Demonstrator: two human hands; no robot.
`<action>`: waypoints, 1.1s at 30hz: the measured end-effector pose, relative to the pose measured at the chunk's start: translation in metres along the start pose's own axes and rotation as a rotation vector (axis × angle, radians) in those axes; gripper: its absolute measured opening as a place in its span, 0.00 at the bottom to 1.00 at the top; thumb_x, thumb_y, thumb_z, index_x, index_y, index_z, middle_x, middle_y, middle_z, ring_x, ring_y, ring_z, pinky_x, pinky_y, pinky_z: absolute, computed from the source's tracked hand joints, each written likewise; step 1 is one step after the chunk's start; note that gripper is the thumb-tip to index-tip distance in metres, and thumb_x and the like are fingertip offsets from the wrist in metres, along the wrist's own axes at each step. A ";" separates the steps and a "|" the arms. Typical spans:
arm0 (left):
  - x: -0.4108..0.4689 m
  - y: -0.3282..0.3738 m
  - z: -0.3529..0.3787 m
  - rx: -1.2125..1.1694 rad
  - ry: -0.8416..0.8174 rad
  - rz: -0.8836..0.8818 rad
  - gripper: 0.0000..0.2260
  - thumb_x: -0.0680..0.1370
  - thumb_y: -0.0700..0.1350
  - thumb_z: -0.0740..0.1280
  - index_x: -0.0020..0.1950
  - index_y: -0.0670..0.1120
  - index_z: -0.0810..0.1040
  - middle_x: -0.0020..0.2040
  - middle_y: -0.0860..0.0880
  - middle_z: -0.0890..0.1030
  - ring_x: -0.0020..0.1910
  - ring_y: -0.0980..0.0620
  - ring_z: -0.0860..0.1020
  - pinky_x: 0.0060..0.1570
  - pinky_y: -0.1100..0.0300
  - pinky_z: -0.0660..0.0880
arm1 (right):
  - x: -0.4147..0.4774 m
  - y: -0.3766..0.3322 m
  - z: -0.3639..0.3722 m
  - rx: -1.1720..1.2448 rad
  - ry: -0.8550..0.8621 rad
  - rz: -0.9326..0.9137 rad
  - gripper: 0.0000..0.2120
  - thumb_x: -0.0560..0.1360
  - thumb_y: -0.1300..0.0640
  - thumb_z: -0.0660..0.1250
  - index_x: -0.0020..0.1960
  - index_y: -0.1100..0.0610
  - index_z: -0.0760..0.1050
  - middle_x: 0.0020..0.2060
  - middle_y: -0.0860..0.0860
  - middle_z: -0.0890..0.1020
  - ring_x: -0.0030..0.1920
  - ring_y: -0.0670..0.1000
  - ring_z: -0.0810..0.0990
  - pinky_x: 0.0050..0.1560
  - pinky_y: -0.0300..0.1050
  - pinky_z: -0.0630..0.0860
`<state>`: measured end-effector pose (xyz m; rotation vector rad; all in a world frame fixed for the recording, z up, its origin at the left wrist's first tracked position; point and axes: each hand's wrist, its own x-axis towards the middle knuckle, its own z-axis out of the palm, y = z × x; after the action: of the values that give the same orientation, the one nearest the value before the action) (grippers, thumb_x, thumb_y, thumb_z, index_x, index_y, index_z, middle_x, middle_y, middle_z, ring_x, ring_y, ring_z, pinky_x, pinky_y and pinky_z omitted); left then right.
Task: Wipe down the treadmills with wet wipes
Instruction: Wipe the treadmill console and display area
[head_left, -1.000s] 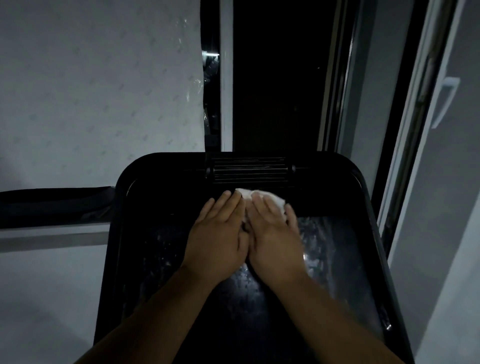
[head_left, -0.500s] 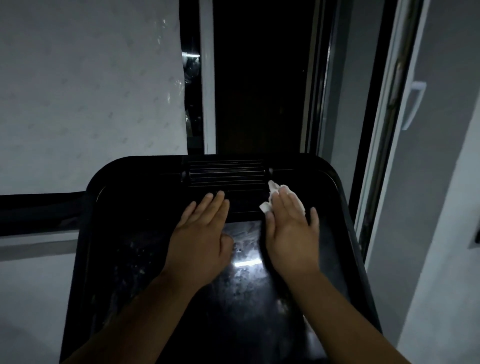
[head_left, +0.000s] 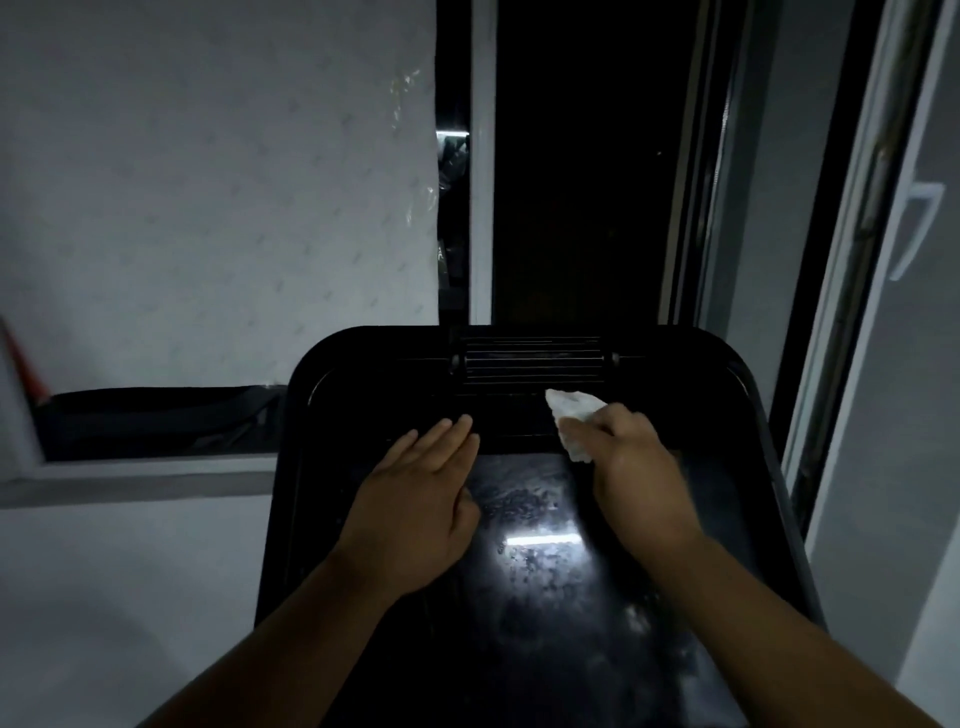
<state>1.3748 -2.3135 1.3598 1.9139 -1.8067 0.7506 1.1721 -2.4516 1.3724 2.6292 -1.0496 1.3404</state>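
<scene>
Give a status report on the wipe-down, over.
Left grip flat, open on glossy black treadmill console. Right grip pinches crumpled white wet wipe by ribbed vent. Nothing blocking.

No text, number or brand can be read: the dark treadmill panel (head_left: 545, 623) at 6 o'clock shows only glare (too dim for any print), the window film (head_left: 208, 182) at 10 o'clock only a faint pattern.

Treadmill console (head_left: 519, 597) looked glossy black plastic — smooth, beaded with wet smears, ribbed grille (head_left: 532, 358) at its top looked duller plastic, wet wipe (head_left: 574, 410) was a white, crumpled, cloth-like sheet, window film (head_left: 208, 182) was frosted, faintly patterned — shiny at its crinkled edge.
</scene>
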 end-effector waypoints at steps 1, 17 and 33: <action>0.001 0.001 -0.001 -0.025 0.000 -0.013 0.28 0.77 0.53 0.53 0.74 0.45 0.75 0.76 0.49 0.70 0.75 0.52 0.69 0.77 0.57 0.57 | 0.004 -0.006 -0.001 0.047 -0.006 -0.003 0.19 0.77 0.63 0.63 0.66 0.50 0.78 0.58 0.46 0.77 0.56 0.51 0.75 0.52 0.44 0.73; -0.001 -0.009 0.001 -0.020 0.025 0.018 0.27 0.77 0.52 0.55 0.72 0.44 0.76 0.75 0.48 0.72 0.74 0.50 0.71 0.76 0.55 0.61 | -0.016 -0.055 0.053 -0.197 0.059 -0.137 0.27 0.82 0.45 0.55 0.73 0.60 0.71 0.73 0.61 0.71 0.75 0.59 0.67 0.73 0.61 0.62; -0.045 -0.072 -0.011 0.220 0.055 0.027 0.28 0.77 0.52 0.57 0.76 0.43 0.72 0.77 0.44 0.69 0.77 0.43 0.66 0.76 0.43 0.60 | -0.011 -0.082 0.071 -0.222 0.105 -0.102 0.26 0.82 0.45 0.54 0.73 0.56 0.72 0.74 0.53 0.72 0.75 0.53 0.68 0.75 0.60 0.57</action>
<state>1.4446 -2.2655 1.3452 1.9849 -1.7831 1.0389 1.2647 -2.4028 1.3429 2.3916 -0.9742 1.2468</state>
